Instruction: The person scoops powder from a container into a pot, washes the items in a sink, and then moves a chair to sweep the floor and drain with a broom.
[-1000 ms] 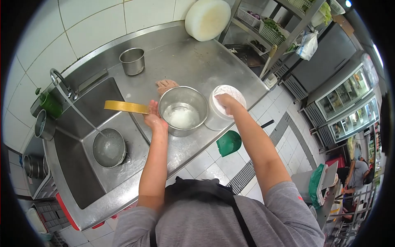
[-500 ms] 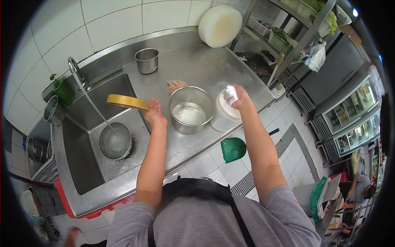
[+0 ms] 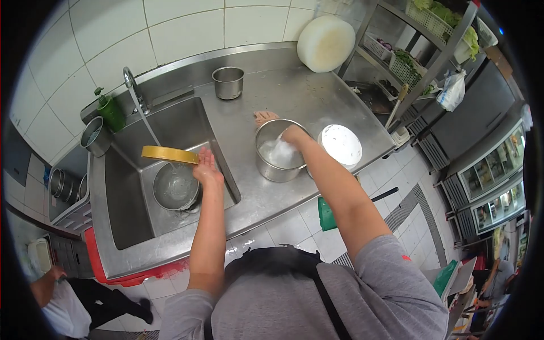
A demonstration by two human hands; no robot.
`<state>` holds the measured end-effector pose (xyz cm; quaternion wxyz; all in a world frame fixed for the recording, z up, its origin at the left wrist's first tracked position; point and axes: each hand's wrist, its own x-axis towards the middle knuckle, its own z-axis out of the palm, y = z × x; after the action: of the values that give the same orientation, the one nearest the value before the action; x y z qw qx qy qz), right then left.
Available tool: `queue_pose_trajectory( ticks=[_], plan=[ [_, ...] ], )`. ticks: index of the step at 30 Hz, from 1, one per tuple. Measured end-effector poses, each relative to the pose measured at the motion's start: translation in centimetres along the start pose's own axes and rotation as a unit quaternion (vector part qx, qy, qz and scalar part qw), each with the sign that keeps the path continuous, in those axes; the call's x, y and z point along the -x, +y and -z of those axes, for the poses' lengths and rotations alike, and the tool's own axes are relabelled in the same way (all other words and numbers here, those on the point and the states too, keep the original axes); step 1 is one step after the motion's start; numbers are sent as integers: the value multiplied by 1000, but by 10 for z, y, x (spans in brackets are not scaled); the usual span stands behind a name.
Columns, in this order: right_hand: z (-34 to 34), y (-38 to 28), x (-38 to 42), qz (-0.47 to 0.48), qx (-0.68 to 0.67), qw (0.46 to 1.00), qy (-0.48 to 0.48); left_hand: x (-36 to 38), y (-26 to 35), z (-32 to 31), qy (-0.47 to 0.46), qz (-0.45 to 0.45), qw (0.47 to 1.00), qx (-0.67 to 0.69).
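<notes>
My left hand (image 3: 208, 169) holds a round yellow-rimmed sieve (image 3: 170, 154) by its edge, level above the sink. Below it a metal pot (image 3: 175, 190) of water stands in the basin under the running tap (image 3: 136, 96). My right hand (image 3: 292, 139) reaches down into a metal pot (image 3: 275, 171) on the counter, its fingers around something white and blurred, with white powder near them. Just right of that pot is a white tub (image 3: 341, 145) with white on top. A brownish cloth (image 3: 265, 117) lies behind the pot.
An empty metal pot (image 3: 228, 83) and a round white board (image 3: 326, 44) are at the counter's back. A green bottle (image 3: 110, 113) stands left of the tap. Another person (image 3: 68, 306) is at the lower left. A green dustpan (image 3: 327, 215) is below the counter.
My right hand has moved left from over the white tub into the metal pot. The view has shifted. Another person has come further into view at the lower left.
</notes>
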<state>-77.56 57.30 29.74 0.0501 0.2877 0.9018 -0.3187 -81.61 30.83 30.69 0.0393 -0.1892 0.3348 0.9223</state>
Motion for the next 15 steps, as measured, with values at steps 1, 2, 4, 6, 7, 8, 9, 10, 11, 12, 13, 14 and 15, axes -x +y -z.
queue_pose_trajectory(
  ticks=[1, 2, 4, 6, 7, 8, 9, 10, 11, 12, 13, 14, 15],
  plan=[
    [6, -12, 10, 2, -1, 1000, -1, 0, 2, 3, 1, -2, 1000, -1],
    [15, -24, 20, 26, 61, 998, 2, 0, 3, 5, 4, -4, 1000, -6],
    [16, -27, 21, 49, 122, 991, 10, -2, 1, 7, 3, -6, 1000, -11],
    [2, -13, 20, 99, 150, 982, 55, -5, -6, 9, 17, 11, 1000, 11],
    [11, -19, 33, 96, 145, 983, 61, -2, -5, 7, 11, 12, 1000, 7],
    [24, -25, 45, 75, 103, 985, 114, 1, -6, 5, -2, 13, 1000, -16],
    [36, -31, 58, 55, 62, 983, 166, 4, -7, 3, -12, 15, 999, -37],
    [50, -27, 59, 32, -5, 983, 183, 5, -9, 2, -16, 17, 999, -39],
    [69, -20, 61, 10, -72, 977, 199, 5, -11, 2, -11, 20, 999, -36],
    [88, -12, 71, 3, -149, 967, 208, 4, -13, 2, -5, 23, 999, -32],
    [106, -1, 82, -3, -226, 950, 215, 4, -15, 1, -8, 24, 999, -33],
    [115, 12, 88, -12, -102, 950, 294, 4, -17, 1, -10, 21, 999, -38],
    [122, 21, 102, -48, -24, 965, 257, 6, -17, 0, -13, 17, 999, -43]
  ],
)
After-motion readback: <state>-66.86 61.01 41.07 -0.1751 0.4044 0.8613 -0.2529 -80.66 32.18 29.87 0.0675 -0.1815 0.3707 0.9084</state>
